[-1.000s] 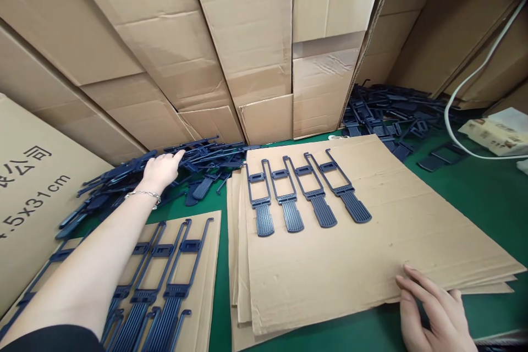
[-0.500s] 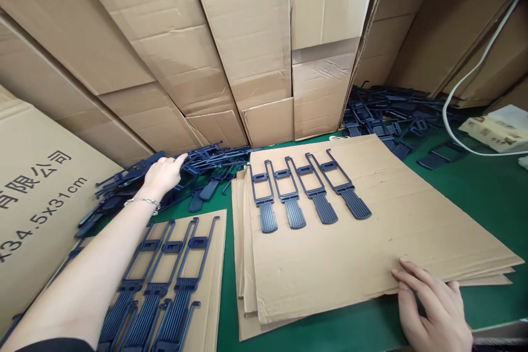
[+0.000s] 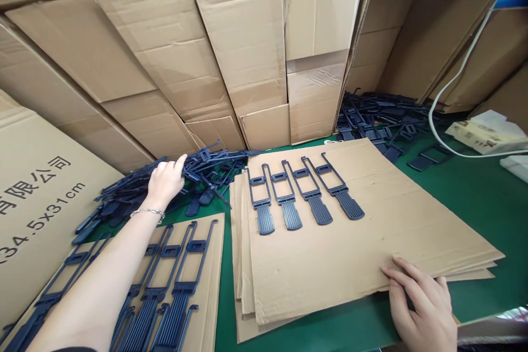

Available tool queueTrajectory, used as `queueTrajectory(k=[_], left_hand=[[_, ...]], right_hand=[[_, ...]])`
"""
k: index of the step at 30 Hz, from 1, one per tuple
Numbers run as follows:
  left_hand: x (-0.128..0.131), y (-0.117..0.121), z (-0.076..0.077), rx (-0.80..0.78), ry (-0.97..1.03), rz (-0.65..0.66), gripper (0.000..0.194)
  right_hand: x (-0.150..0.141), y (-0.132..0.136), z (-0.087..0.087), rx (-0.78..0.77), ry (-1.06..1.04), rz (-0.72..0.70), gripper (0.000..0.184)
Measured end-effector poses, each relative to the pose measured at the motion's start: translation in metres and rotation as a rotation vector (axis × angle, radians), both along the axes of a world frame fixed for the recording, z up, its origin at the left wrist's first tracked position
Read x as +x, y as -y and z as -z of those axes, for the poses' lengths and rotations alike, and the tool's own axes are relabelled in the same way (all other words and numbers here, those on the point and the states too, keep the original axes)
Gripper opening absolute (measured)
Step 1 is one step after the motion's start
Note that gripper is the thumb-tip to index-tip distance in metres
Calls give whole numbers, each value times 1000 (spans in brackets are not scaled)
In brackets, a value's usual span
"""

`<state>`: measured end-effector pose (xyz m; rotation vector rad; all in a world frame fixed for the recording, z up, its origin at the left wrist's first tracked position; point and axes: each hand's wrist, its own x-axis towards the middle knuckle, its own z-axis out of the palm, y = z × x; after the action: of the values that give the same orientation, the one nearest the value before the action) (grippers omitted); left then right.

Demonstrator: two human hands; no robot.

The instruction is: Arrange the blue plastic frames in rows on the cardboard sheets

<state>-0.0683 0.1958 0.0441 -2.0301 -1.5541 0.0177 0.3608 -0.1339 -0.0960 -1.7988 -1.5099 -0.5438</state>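
Observation:
My left hand (image 3: 166,180) reaches into a heap of dark blue plastic parts (image 3: 124,190) at the back left. Its fingers are closed around a dark blue plastic frame (image 3: 214,191), though the fingertips are mostly hidden. On the top cardboard sheet (image 3: 322,264) of a stack, several such frames with ribbed paddle ends (image 3: 292,214) lie side by side. My right hand (image 3: 423,305) rests with fingers outstretched on the sheet's front right edge, holding no part. More frames (image 3: 181,297) lie in rows on another cardboard sheet (image 3: 210,308) at the left, partly covered by my forearm.
Tall cardboard boxes (image 3: 247,44) wall off the back of the green table (image 3: 338,324). A printed carton (image 3: 37,192) stands at the left. Another heap of parts (image 3: 383,115) lies at the back right, near a tissue pack (image 3: 484,131) and a white cable (image 3: 433,104).
Parts beside my left hand have shifted in the heap, and a frame now slants out to its right. My right hand stays on the cardboard edge. The view has turned slightly.

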Motion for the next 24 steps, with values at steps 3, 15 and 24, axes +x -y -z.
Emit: queueTrajectory(k=[3, 15, 24], left_hand=[[3, -3, -3, -42, 40, -35, 58], [20, -49, -26, -409, 133, -264, 60], [35, -44, -6, -387, 125, -350, 67]], right_hand=[[1, 0, 2, -13, 9, -3, 22], [-2, -2, -2, -8, 8, 1, 24], [-1, -1, -4, -20, -10, 5, 25]])
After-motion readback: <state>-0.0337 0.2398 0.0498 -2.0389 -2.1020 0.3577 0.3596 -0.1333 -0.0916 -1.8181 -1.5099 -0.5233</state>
